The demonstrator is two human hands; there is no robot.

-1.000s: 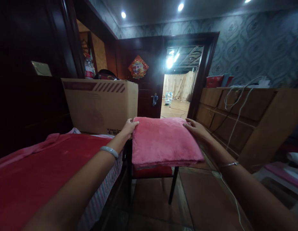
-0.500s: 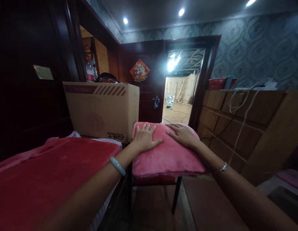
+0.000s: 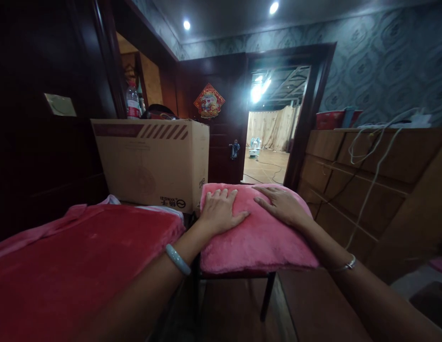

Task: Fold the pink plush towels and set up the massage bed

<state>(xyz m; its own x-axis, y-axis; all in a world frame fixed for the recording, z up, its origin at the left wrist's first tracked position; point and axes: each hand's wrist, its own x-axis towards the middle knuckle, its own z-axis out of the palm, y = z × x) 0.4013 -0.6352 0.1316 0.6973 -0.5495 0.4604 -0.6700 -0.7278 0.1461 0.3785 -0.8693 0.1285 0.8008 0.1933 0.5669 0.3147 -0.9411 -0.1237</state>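
On seat (image 3: pixel 239 275), pink plush (image 3: pixel 254 249), L hand (image 3: pixel 218 214) & R hand (image 3: pixel 282 207) spread flat atop, bottle (image 3: pixel 133 102) on ctn (image 3: pixel 149 166)

Dim overall. Two ceiling spotlights (image 3: pixel 187 24) lit; hazy glare around far lamp (image 3: pixel 259 90). Left side near-black; edges stretched, lower right soft.

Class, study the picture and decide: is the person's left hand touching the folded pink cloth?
Touching. The head view shows the left hand spread palm down on top of the pink cloth, with no gap visible beneath it.
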